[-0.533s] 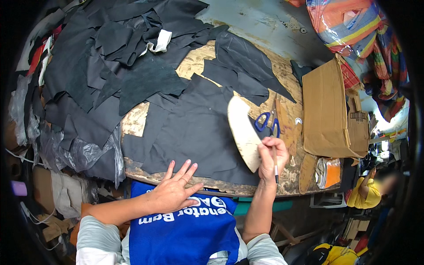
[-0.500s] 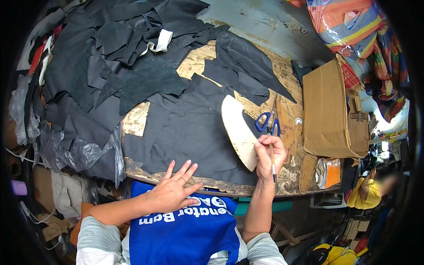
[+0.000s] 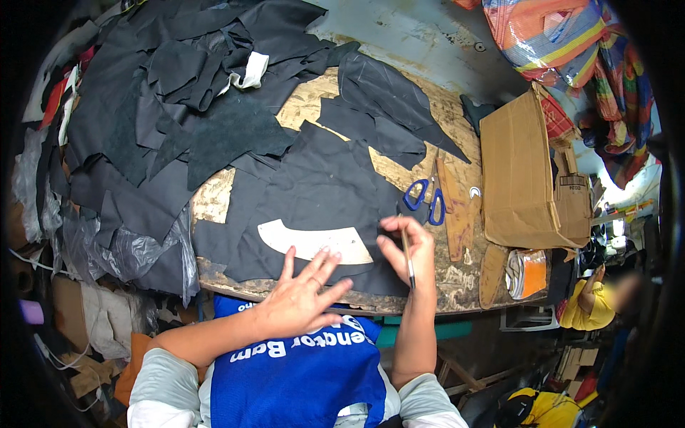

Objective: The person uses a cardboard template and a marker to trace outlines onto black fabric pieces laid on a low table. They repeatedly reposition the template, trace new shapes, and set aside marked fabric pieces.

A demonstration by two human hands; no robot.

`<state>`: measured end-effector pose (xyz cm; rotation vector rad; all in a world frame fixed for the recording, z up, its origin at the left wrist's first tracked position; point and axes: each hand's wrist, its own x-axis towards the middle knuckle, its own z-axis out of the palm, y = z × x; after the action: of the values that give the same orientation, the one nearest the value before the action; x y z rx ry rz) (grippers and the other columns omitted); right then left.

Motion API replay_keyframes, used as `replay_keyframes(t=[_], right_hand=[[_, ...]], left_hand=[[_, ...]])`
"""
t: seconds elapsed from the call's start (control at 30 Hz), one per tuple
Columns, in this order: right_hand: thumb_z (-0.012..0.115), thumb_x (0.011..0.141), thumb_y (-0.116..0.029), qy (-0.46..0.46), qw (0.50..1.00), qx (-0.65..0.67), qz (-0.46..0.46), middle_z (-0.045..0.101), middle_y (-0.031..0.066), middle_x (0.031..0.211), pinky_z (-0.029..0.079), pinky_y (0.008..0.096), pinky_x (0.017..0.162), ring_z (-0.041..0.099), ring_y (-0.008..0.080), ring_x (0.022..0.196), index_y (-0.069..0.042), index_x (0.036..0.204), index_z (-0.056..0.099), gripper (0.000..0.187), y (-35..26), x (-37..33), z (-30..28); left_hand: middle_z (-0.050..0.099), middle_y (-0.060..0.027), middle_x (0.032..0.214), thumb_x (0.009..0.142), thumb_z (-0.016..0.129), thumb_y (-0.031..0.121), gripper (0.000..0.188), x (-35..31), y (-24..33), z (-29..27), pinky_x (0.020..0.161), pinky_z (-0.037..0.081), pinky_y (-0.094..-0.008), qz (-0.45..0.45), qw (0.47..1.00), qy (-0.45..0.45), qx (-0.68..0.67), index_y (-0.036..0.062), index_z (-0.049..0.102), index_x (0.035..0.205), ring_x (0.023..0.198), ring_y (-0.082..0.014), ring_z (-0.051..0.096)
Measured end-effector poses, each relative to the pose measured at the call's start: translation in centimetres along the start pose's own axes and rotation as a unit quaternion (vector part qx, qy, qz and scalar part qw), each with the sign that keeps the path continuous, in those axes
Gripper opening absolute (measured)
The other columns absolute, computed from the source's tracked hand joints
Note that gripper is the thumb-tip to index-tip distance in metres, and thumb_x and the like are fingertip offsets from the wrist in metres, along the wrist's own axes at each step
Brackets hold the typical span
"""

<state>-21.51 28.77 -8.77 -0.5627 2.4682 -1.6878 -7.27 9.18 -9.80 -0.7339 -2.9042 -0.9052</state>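
Note:
A cream, curved pattern piece [image 3: 314, 242] lies flat on a large black sheet [image 3: 314, 200] on the worn wooden table [image 3: 457, 282]. My left hand [image 3: 300, 296] rests open with fingers spread, fingertips on the near edge of the pattern piece. My right hand [image 3: 408, 246] is at the pattern's right end and holds a thin pen [image 3: 407, 258] pointing down toward me. Blue-handled scissors [image 3: 427, 200] lie just beyond my right hand.
A heap of black cut pieces [image 3: 178, 93] covers the far left of the table. A flat cardboard box [image 3: 521, 178] lies to the right, with brown wooden pattern shapes [image 3: 457, 214] and an orange packet [image 3: 526, 272] beside it. Striped sacks [image 3: 564, 43] hang at the far right.
The cream pattern piece, held up on edge near the scissors before, now lies flat on the black sheet to the left. My left hand has moved forward onto its near edge.

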Motion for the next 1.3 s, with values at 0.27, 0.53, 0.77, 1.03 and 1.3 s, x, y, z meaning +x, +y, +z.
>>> replay_keyframes(t=[0.27, 0.53, 0.77, 1.03, 1.3], right_hand=[[0.077, 0.064, -0.003, 0.000, 0.991, -0.077, -0.112, 0.069, 0.0117, 0.081, 0.042, 0.0431, 0.094, 0.064, 0.0258, 0.088, -0.003, 0.075, 0.063, 0.017, 2.5, -4.0, 1.3], [0.076, 0.065, -0.002, 0.009, 0.987, -0.090, -0.137, 0.069, 0.0098, 0.077, 0.041, 0.0430, 0.094, 0.064, 0.0225, 0.082, -0.003, 0.071, 0.064, 0.014, 2.4, -4.5, 1.9], [0.074, 0.069, -0.002, 0.019, 0.984, -0.106, -0.143, 0.069, 0.0100, 0.078, 0.042, 0.0427, 0.095, 0.064, 0.0228, 0.086, -0.003, 0.074, 0.065, 0.011, 2.4, -4.8, 2.4], [0.059, 0.085, 0.002, 0.037, 0.995, -0.004, -0.096, 0.063, 0.0137, 0.092, 0.049, 0.0299, 0.078, 0.061, 0.0210, 0.086, 0.003, 0.098, 0.067, 0.015, -2.6, -4.2, 3.5], [0.065, 0.083, -0.010, -0.266, 0.958, 0.037, -0.097, 0.066, 0.0137, 0.082, 0.051, 0.0335, 0.062, 0.064, 0.0244, 0.072, 0.003, 0.084, 0.065, 0.014, -4.5, -2.4, 10.6]], left_hand=[[0.018, -0.0307, 0.148, 0.085, 0.049, 0.061, 0.075, -0.7, 0.9, 0.8, 0.101, 0.003, -0.0734, -0.087, 0.984, -0.144, -0.054, 0.0101, 0.042, 0.139, 0.141, -0.0427, 0.008], [0.023, -0.0311, 0.146, 0.085, 0.046, 0.064, 0.072, -1.6, 1.5, 0.3, 0.097, 0.001, -0.0762, -0.111, 0.982, -0.148, -0.029, 0.0131, 0.047, 0.136, 0.141, -0.0410, 0.011], [0.020, -0.0294, 0.148, 0.086, 0.041, 0.066, 0.075, -1.8, 1.8, 0.2, 0.096, 0.000, -0.0777, -0.113, 0.979, -0.167, -0.022, 0.0109, 0.046, 0.136, 0.142, -0.0392, 0.008], [0.014, -0.0290, 0.150, 0.087, 0.038, 0.067, 0.078, -1.8, 2.0, 0.0, 0.095, 0.002, -0.0782, -0.121, 0.976, -0.179, -0.024, 0.0072, 0.044, 0.137, 0.142, -0.0386, 0.005], [0.050, -0.0285, 0.125, 0.090, 0.042, 0.058, 0.075, -1.8, 1.4, -0.2, 0.095, 0.010, -0.0781, -0.075, 0.977, -0.197, -0.030, -0.0027, 0.041, 0.134, 0.129, -0.0456, 0.034]])
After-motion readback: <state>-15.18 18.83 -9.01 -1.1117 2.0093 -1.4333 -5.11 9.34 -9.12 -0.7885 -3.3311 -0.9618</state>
